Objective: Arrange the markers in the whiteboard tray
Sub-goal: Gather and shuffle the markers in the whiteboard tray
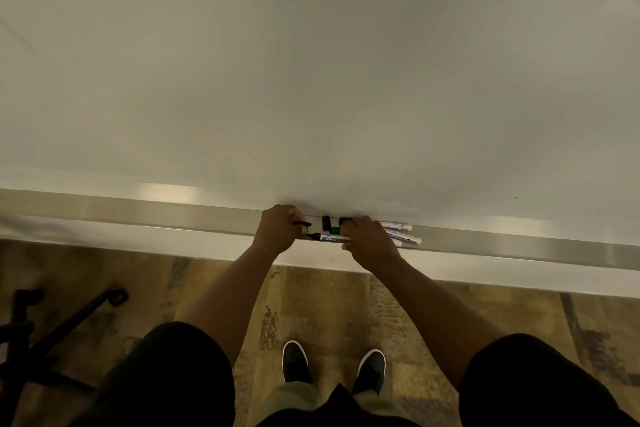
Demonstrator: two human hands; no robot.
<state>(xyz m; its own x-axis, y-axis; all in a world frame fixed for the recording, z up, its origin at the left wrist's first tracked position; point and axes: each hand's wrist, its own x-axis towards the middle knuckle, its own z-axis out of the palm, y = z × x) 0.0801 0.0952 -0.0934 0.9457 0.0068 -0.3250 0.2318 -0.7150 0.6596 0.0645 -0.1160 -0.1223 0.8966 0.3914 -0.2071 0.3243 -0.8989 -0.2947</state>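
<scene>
Metal tray [145, 215], markers [398, 231], both hands [280, 227] gripping

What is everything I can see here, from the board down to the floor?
Large white whiteboard: one, fills the upper view.
Long silver metal tray: one, along the board's bottom edge.
White-barrelled markers: at least four, between and right of the hands; exact count hidden.
Loose caps: black and green, in the tray between the hands.
Black chair base: one, floor at left.
Brown patterned carpet: the floor.
Black shoes: two.
Left hand: closed on a small dark piece.
Right hand: over the markers.
</scene>
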